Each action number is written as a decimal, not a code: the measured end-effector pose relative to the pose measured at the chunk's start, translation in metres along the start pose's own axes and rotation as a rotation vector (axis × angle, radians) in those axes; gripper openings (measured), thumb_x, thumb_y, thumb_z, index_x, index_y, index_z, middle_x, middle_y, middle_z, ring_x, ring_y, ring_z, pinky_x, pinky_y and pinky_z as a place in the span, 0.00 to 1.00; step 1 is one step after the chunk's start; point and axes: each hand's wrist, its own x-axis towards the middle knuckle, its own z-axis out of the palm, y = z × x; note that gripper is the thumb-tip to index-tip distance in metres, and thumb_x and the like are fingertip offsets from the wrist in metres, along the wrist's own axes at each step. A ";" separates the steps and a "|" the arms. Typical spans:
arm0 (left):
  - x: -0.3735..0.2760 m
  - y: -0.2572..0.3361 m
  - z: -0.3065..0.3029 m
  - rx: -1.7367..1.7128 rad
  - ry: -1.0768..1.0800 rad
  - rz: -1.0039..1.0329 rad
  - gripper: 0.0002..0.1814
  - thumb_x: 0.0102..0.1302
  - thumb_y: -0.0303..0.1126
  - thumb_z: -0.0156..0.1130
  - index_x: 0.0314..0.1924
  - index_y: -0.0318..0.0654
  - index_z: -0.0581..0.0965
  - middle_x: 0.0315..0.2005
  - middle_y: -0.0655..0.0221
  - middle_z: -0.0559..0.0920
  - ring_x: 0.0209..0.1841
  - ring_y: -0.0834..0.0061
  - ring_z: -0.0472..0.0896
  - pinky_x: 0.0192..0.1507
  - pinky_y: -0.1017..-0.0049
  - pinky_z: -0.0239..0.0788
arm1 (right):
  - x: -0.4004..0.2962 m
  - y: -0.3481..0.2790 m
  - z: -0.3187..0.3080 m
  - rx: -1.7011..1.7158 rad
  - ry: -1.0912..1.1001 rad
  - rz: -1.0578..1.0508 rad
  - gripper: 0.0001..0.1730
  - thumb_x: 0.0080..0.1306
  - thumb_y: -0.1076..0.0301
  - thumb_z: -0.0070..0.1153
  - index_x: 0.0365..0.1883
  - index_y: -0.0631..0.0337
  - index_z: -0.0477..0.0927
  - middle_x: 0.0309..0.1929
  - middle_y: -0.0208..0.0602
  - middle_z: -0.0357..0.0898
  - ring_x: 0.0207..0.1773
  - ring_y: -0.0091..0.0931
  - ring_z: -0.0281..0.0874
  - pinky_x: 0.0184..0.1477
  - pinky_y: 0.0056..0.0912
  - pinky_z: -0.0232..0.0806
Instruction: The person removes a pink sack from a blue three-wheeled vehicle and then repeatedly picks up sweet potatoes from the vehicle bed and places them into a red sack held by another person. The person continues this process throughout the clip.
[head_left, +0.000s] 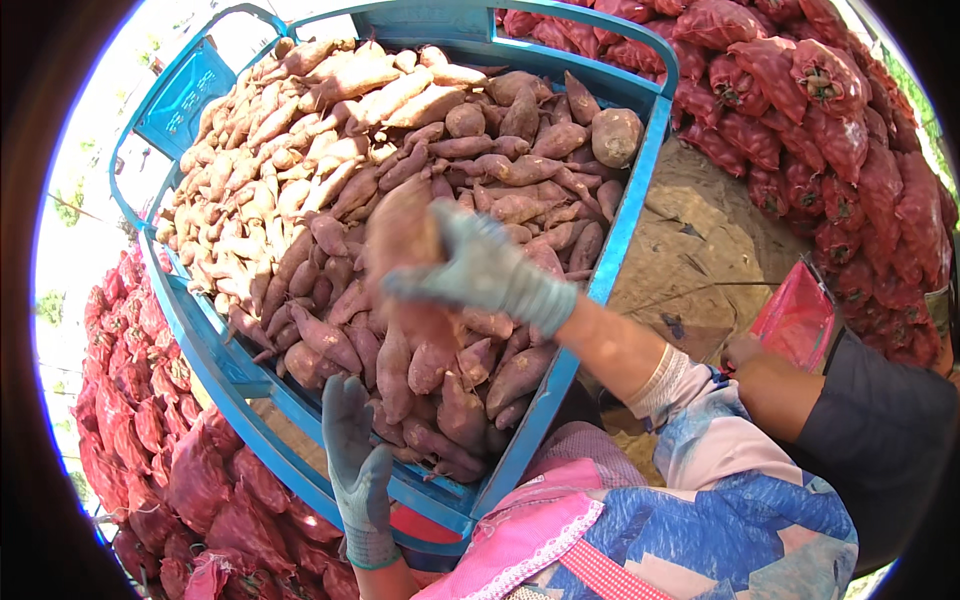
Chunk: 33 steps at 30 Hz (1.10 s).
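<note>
A blue metal trough (634, 217) holds a heap of sweet potatoes (330, 334), the far left part in bright sun. Over the heap, my right hand (480, 259) in a grey-green knit glove grips a large sweet potato (401, 225). Hand and root are both blurred by motion. Another reddish blur below the thumb is too smeared to tell apart from the heap. My left hand (356, 457), gloved alike, is by the trough's near left side with fingers raised and thumb apart. Nothing is in it.
Filled red mesh sacks (817, 112) are stacked at the right and more sacks (217, 495) lie at the left. Beside me on the right, another person's arm (780, 394) reaches towards a pink mesh bag (799, 315). Dusty brown sheeting (697, 232) covers the ground there.
</note>
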 end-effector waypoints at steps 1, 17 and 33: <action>0.001 0.001 0.002 -0.027 0.000 0.045 0.51 0.62 0.54 0.65 0.74 0.35 0.52 0.67 0.60 0.66 0.68 0.66 0.66 0.71 0.63 0.53 | -0.004 -0.024 0.019 0.029 -0.079 -0.081 0.40 0.52 0.36 0.67 0.50 0.62 0.75 0.43 0.45 0.83 0.48 0.35 0.82 0.52 0.36 0.73; -0.013 0.004 -0.049 -1.300 -0.251 0.013 0.57 0.56 0.70 0.61 0.75 0.48 0.50 0.61 0.53 0.72 0.55 0.49 0.75 0.53 0.48 0.70 | -0.027 0.176 -0.063 -0.914 -0.107 0.734 0.58 0.49 0.45 0.69 0.72 0.64 0.57 0.61 0.54 0.75 0.64 0.42 0.74 0.63 0.42 0.66; -0.315 0.003 -0.206 -0.592 0.810 0.181 0.50 0.57 0.70 0.58 0.60 0.28 0.70 0.48 0.55 0.80 0.43 0.59 0.81 0.45 0.62 0.75 | -0.080 -0.081 0.081 0.448 -0.219 -0.033 0.33 0.69 0.67 0.54 0.69 0.70 0.61 0.66 0.50 0.68 0.66 0.36 0.69 0.67 0.39 0.63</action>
